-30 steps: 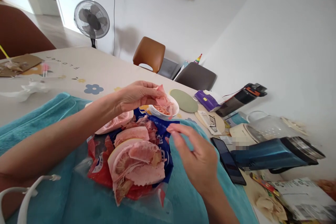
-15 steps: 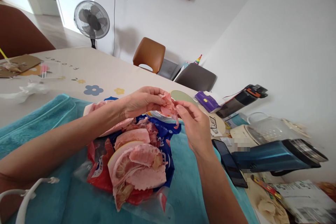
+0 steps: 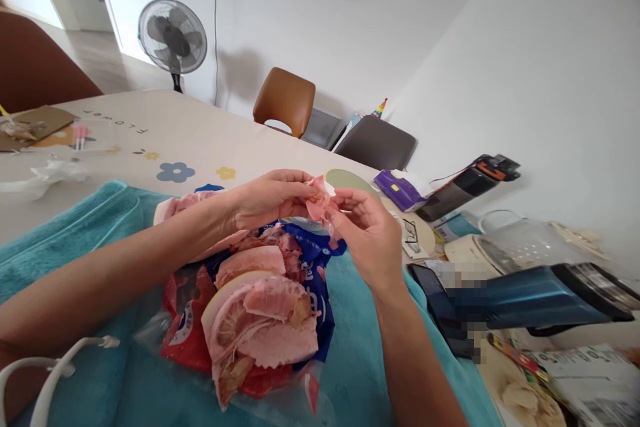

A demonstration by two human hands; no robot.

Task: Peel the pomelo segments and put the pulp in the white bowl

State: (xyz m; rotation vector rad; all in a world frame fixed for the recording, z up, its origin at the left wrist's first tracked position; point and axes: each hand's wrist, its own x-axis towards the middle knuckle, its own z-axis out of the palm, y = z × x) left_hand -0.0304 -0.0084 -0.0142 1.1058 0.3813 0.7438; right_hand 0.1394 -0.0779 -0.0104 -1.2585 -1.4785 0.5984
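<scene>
My left hand [image 3: 267, 197] and my right hand [image 3: 365, 237] meet above the table, fingers pinched on a small pink pomelo segment [image 3: 318, 204] held between them. Just beneath the hands a white bowl [image 3: 306, 220] is mostly hidden. In front of me a pile of pink pomelo peel and flesh [image 3: 263, 320] lies on a red and blue plastic bag [image 3: 190, 330], spread over a teal towel [image 3: 100, 233]. A large piece of pink peel [image 3: 187, 203] shows behind my left forearm.
At right lie a black phone [image 3: 440, 300], a blue flask [image 3: 540, 293] on its side, glasses [image 3: 413, 233], a green round mat [image 3: 345, 180], a purple packet [image 3: 400, 188] and a dark bottle [image 3: 465, 183]. Chairs [image 3: 284, 101] and a fan [image 3: 173, 37] stand beyond the table.
My right hand rose from above the bag to meet my left hand and took hold of the pomelo segment. The left hand lifted slightly off the bowl.
</scene>
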